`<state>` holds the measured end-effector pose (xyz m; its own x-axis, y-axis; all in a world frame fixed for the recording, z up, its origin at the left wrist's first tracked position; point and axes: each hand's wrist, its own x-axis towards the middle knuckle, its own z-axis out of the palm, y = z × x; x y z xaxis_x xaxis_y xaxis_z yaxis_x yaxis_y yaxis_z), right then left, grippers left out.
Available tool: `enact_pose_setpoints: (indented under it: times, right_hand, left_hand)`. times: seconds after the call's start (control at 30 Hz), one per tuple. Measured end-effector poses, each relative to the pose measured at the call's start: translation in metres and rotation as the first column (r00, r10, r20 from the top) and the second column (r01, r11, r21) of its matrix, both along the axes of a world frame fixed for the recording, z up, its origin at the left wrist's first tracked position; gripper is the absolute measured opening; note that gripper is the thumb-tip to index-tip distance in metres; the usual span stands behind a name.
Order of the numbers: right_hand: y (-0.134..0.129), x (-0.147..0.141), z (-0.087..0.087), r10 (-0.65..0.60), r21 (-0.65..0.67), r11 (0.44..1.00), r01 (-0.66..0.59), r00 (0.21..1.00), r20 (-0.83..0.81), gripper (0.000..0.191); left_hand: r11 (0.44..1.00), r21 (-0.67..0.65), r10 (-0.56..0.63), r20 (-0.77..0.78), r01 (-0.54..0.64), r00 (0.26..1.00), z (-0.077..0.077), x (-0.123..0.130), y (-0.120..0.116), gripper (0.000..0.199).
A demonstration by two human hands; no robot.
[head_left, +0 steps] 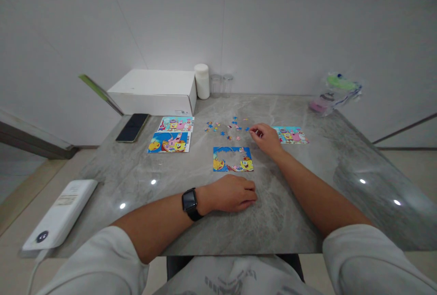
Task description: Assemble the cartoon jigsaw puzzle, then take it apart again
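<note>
A partly filled jigsaw puzzle (219, 166) lies in front of me, its border in place around a grey gap in the middle. Beyond it several loose puzzle pieces (222, 134) are scattered on the table. My right hand (266, 139) is at the right edge of this scatter, thumb and forefinger pinched at a small blue puzzle piece (247, 129). Just below the puzzle, my left hand (234, 193) rests on the table with its fingers curled together. I see nothing held in it, though its palm side is hidden.
Two picture cards (169, 142) lie left of the scatter, and a completed-looking puzzle (293, 135) lies right. Around the table (300, 222) stand a phone (133, 127), white box (153, 92), white bottle (202, 82), two clear glasses (227, 86), plastic bag (336, 94) and white corded device (61, 215).
</note>
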<state>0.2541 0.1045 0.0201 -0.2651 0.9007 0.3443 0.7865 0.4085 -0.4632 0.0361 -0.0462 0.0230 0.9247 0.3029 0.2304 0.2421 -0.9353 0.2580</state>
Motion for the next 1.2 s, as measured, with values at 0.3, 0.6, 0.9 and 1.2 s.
enact_pose_setpoints:
  times: [0.3, 0.6, 0.9, 1.2]
  right_hand:
    - [0.022, -0.032, 0.038, 0.158, -0.239, 0.966, -0.101, 0.960, 0.232, 0.019]
    - [0.025, -0.079, 0.033, 0.081, -0.246, 0.969, 0.001, 0.943, 0.323, 0.018]
    - [0.012, -0.088, 0.010, 0.091, -0.273, 0.961, 0.037, 0.893, 0.442, 0.024]
    - [0.016, -0.084, 0.020, 0.219, -0.390, 0.918, -0.073, 0.913, 0.344, 0.011]
  left_hand:
    - [1.000, 0.026, 0.016, 0.000, -0.016, 1.000, -0.003, 0.001, -0.002, 0.013]
    - [0.999, 0.028, 0.016, 0.018, -0.017, 1.000, -0.004, 0.002, -0.001, 0.013]
    - [1.000, 0.024, 0.008, 0.014, -0.009, 1.000, -0.004, 0.001, 0.000, 0.016]
    - [1.000, 0.021, 0.013, 0.000, -0.013, 1.000, 0.000, 0.002, -0.003, 0.015]
